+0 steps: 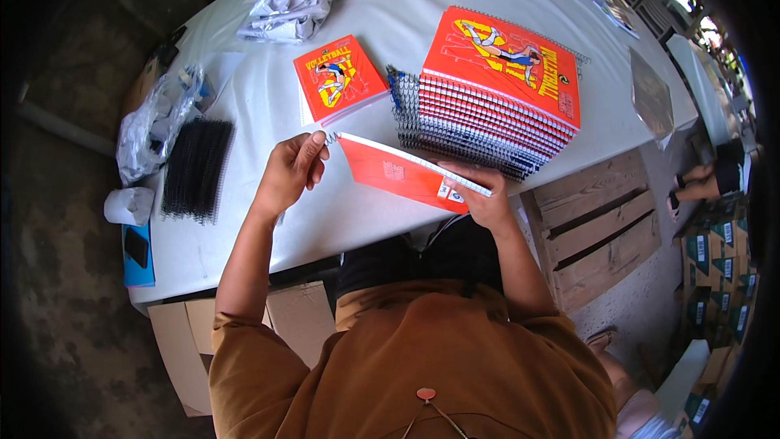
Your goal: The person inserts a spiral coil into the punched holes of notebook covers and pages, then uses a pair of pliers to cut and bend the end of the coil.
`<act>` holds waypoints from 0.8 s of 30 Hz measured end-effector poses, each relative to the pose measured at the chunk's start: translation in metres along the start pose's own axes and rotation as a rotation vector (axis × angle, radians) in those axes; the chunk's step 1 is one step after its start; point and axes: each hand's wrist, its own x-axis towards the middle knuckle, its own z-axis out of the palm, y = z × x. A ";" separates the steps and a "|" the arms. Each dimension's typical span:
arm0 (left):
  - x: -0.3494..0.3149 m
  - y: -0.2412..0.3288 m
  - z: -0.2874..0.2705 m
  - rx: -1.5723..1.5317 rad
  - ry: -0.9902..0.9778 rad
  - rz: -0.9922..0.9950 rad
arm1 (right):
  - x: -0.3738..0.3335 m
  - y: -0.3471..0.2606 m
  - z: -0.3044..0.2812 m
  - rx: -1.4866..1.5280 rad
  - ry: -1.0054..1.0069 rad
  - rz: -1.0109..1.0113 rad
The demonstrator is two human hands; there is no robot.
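Note:
My right hand [481,197] grips a red-covered notebook [386,171] by its right end, tilted on edge above the near side of the table. At the notebook's left end, my left hand [294,169] is closed, thumb and fingertips pinching the end of a dark spiral binding wire [331,138]. Just beyond lies a low pile of red-covered notebooks [337,77], apparently without coils. To its right rises a tall stack of spiral-bound red notebooks [504,65], coils facing left and front. A bundle of black spiral wires [197,169] rests left of my left hand.
Crumpled clear plastic bags [158,118] and another plastic bundle [294,2] lie on the white-covered table [244,240]. A phone [136,248] sits at the left corner. Wooden pallet [597,228] and cartons [723,268] stand right. Another person's legs [703,183] show there.

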 end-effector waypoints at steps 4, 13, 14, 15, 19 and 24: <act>0.009 0.000 -0.006 -0.195 -0.066 -0.063 | 0.000 0.003 -0.004 0.025 -0.031 0.013; 0.009 0.025 -0.013 0.536 -0.094 0.640 | 0.000 -0.001 -0.004 0.065 0.012 0.066; 0.008 0.029 -0.012 0.537 -0.097 0.641 | 0.000 -0.003 -0.003 0.050 0.003 0.045; 0.007 0.034 -0.011 0.667 -0.130 0.511 | 0.001 -0.004 -0.002 0.036 -0.005 0.024; 0.000 0.047 0.004 0.960 0.081 0.599 | 0.000 -0.006 0.002 0.029 0.001 0.019; -0.002 0.066 -0.009 1.092 -0.307 0.186 | -0.010 0.004 0.005 0.100 -0.033 0.256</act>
